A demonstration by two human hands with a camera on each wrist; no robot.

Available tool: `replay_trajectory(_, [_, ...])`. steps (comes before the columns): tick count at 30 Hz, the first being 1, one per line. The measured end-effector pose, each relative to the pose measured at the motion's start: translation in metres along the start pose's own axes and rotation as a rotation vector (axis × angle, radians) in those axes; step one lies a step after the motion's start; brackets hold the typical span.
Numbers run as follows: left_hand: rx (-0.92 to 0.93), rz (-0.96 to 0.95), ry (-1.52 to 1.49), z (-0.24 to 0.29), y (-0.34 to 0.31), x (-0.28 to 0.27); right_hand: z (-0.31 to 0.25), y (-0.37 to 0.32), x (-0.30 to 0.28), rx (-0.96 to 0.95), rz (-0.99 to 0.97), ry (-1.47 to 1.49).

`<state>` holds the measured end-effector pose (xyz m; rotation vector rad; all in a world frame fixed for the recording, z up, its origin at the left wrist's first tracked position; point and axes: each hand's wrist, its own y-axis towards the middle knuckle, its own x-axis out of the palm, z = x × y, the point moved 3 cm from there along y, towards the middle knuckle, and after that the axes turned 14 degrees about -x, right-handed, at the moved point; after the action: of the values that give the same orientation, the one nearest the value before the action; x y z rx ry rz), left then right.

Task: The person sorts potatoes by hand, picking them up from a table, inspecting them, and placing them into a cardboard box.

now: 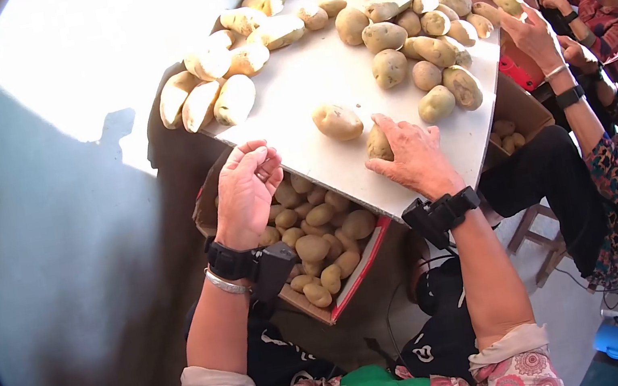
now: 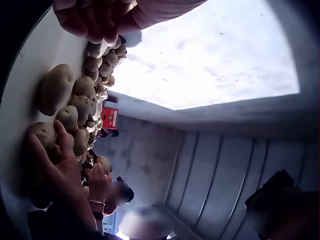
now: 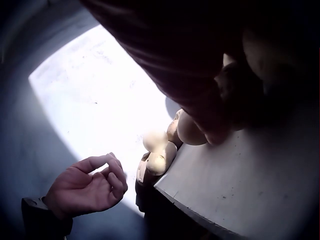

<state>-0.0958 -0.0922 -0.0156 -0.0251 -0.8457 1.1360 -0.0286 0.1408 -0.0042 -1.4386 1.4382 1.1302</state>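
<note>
My right hand (image 1: 416,157) grips a potato (image 1: 378,145) low on the white tabletop (image 1: 298,125), the thumb on its near side and fingers over the far side. Just beyond it lies another single potato (image 1: 338,122). My left hand (image 1: 246,195) hovers off the table's left edge, palm turned up, fingers loosely bent with nothing in them. Below that hand stands a cardboard box (image 1: 358,281) full of small potatoes (image 1: 313,248). In the left wrist view, the right hand's fingers (image 2: 64,140) reach around the gripped potato.
Large potatoes (image 1: 234,99) line the table's left corner, and a big heap (image 1: 423,18) covers its far part. To the right, another person's hand (image 1: 532,37) touches a potato. A second box (image 1: 524,108) sits under the right edge. A pale wall (image 1: 70,233) rises at left.
</note>
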Motion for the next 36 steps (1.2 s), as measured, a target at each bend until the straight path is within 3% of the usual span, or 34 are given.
replay_trajectory(7, [0.007,-0.001,0.022,0.007,0.001,-0.006,-0.007,0.005,-0.006,0.041,0.052,-0.003])
replay_trajectory(8, [0.021,-0.005,0.029,0.007,0.0,-0.008,-0.01,0.003,-0.012,0.001,0.132,0.002])
replay_trajectory(10, [0.04,0.009,0.059,0.01,-0.001,-0.008,-0.017,0.007,-0.028,-0.089,0.238,0.184])
replay_trajectory(12, [0.034,0.056,0.052,0.01,-0.004,-0.004,-0.031,0.005,-0.042,-0.185,0.167,0.552])
replay_trajectory(13, [0.044,0.055,0.055,0.01,-0.004,-0.004,-0.039,0.003,-0.046,-0.205,0.033,0.685])
replay_trajectory(14, [0.041,0.054,0.055,0.009,-0.002,-0.005,-0.039,0.003,-0.043,-0.202,0.033,0.685])
replay_trajectory(16, [0.031,0.026,0.058,0.009,0.002,-0.009,-0.054,0.002,-0.038,-0.376,-0.071,0.879])
replay_trajectory(17, [0.029,0.026,0.059,0.011,0.004,-0.012,-0.064,-0.003,-0.035,-0.412,-0.273,0.808])
replay_trajectory(20, [0.059,-0.002,0.043,0.013,0.006,-0.016,-0.063,-0.003,-0.028,-0.428,-0.367,0.64])
replay_trajectory(22, [0.059,-0.003,0.058,0.014,0.003,-0.014,-0.051,-0.001,-0.028,-0.517,-0.154,0.57])
replay_trajectory(28, [0.045,0.071,0.067,0.011,0.002,-0.006,-0.019,0.004,-0.049,-0.341,0.078,0.655])
replay_trajectory(30, [0.062,0.055,0.066,0.014,0.002,-0.008,-0.002,0.004,-0.048,-0.221,0.201,0.549])
replay_trajectory(32, [0.072,0.04,0.06,0.016,0.003,-0.012,0.012,0.002,-0.048,-0.177,0.203,0.474])
replay_trajectory(34, [0.104,0.014,0.009,0.024,0.004,-0.017,0.027,-0.001,-0.044,-0.139,0.248,0.166])
replay_trajectory(36, [0.101,-0.003,0.0,0.032,0.003,-0.023,0.037,-0.003,-0.039,-0.109,0.225,0.155])
